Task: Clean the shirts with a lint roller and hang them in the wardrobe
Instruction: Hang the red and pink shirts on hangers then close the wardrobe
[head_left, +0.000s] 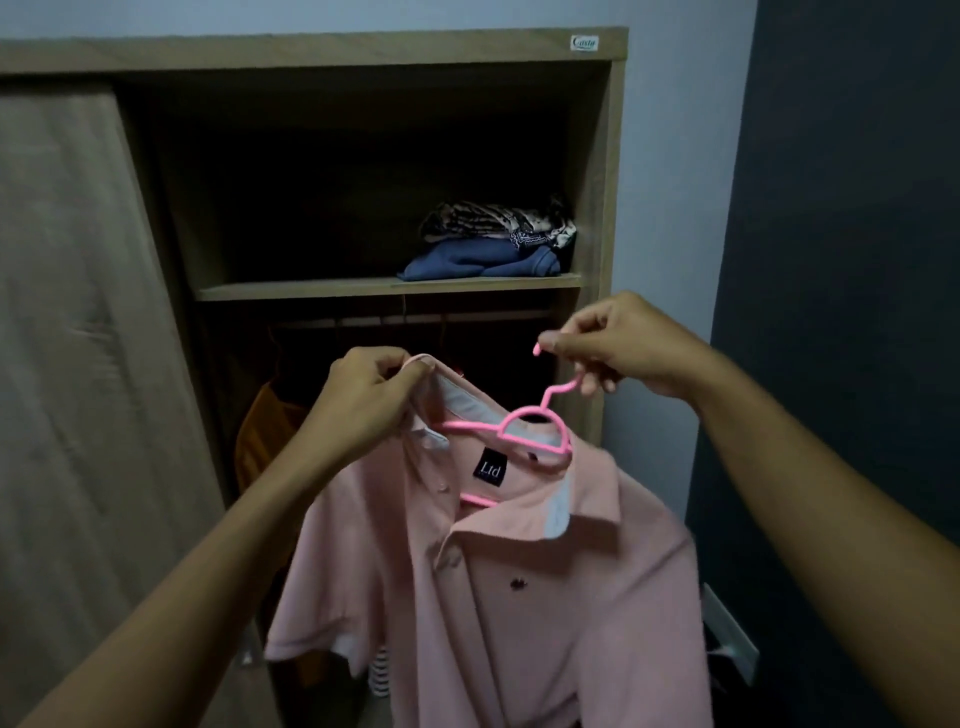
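Pink polo shirt (519, 597) on pink hanger (524, 426) before open wardrobe (597, 171), left hand (369, 400) fingers pinching its collar, right hand (623, 343) fingers gripping hanger hook.

A light-wood wardrobe (597, 156) fills the centre and left of the frame, its sliding door (78, 338) drawn across the left half. A small brand sticker (585, 43) sits at the upper right corner of the top panel. The interior is dark; a shelf (311, 289) crosses the middle and carries folded clothes (488, 249) at its right end. Behind the wardrobe stands a pale wall (685, 182); a dark wall (857, 260) occupies the right edge. Lighting is dim.
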